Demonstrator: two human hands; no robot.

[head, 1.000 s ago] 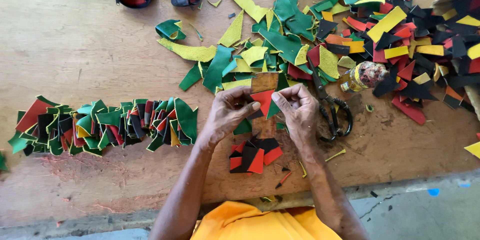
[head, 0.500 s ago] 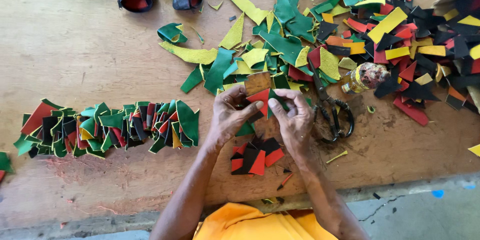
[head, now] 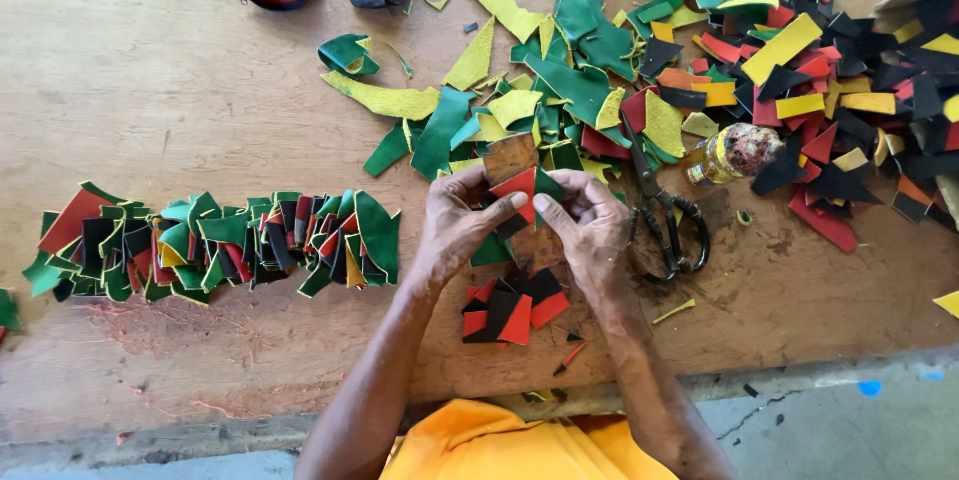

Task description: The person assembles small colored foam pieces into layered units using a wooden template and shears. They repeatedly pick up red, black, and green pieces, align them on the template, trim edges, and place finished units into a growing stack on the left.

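I see my left hand and right hand pinched shut together on a small folded red, green and brown leather piece, directly above the red-and-black leather stack, black scissors just right.

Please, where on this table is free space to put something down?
Bare wood lies upper left, above the folded row, and in front of the scissors at lower right. The scrap pile crowds the upper right; both hands fill the middle.
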